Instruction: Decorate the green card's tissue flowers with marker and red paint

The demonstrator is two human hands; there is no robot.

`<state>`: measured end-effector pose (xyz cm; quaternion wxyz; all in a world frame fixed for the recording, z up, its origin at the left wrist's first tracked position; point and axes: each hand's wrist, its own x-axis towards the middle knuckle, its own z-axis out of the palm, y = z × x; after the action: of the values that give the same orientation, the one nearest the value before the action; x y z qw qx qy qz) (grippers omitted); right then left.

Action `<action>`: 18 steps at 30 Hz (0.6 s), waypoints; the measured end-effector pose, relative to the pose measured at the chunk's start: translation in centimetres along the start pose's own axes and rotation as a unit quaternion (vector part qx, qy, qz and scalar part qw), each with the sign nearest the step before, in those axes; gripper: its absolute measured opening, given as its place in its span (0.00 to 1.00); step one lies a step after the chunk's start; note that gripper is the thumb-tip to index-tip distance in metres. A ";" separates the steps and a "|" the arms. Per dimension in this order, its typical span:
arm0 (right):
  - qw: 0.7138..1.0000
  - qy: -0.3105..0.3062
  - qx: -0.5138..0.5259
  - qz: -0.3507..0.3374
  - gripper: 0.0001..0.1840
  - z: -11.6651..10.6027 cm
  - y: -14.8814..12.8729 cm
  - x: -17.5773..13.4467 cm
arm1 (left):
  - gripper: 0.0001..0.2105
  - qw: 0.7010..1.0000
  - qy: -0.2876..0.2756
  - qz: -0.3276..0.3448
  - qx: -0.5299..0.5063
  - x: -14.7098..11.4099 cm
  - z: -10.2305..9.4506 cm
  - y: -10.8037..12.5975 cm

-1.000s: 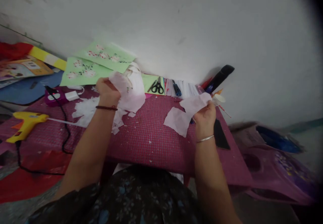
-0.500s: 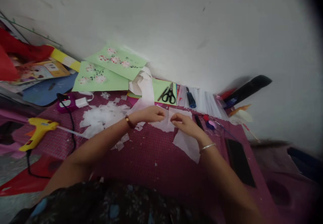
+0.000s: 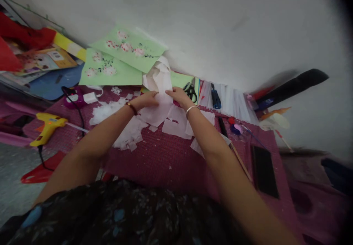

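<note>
A long strip of thin white paper (image 3: pixel 164 87) runs down from the green sheets at the back of the table. My left hand (image 3: pixel 149 99) pinches its left edge, and my right hand (image 3: pixel 177 95) grips its right edge. Flat white paper pieces (image 3: pixel 176 123) lie just below and to the right of the strip. Left of my left hand, partly behind my forearm, spreads a heap of small cut white paper pieces (image 3: pixel 129 131). Black-handled scissors (image 3: pixel 191 92) rest beside my right hand on a green sheet.
Two green sheets with painted flowers (image 3: pixel 113 70) lean against the wall. A yellow glue gun (image 3: pixel 49 125) and a purple power socket (image 3: pixel 75 98) are at the left. A blue cutter (image 3: pixel 216 97) lies on plastic sleeves; a dark phone-like slab (image 3: pixel 264 171) lies at the right.
Both hands have moved up and left, from the flat paper pieces to the long white strip, and have taken hold of its edges. The camera view has shifted slightly.
</note>
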<state>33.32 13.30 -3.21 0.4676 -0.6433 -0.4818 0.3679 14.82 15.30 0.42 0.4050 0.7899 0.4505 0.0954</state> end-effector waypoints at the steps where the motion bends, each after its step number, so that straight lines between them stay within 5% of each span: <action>1: 1.000 -0.007 0.002 -0.002 0.07 0.1 -0.3 0.6 | 0.10 1.000 -0.003 -0.005 -0.015 -0.4 -0.6 0.2; 6: 0.994 -0.005 0.106 -0.022 0.08 -1.5 -3.4 3.0 | 0.07 0.990 0.068 0.027 -0.121 -4.4 -6.3 2.2; 10: 0.997 -0.016 0.075 -0.018 0.05 -2.8 -4.2 3.2 | 0.11 0.931 0.163 0.132 -0.298 -6.6 -8.6 4.6; 13: 1.000 -0.021 -0.003 -0.004 0.05 -3.5 -3.1 2.3 | 0.10 0.910 0.136 0.148 -0.362 -5.3 -6.5 5.3; 18: 0.993 0.013 -0.118 -0.023 0.14 -8.0 -0.7 -1.0 | 0.05 0.933 0.118 0.054 -0.336 0.0 1.5 4.7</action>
<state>40.19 10.41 -0.16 0.4027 -0.6877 -0.5305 0.2890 18.57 13.27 2.83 0.5848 0.6138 0.3933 0.3557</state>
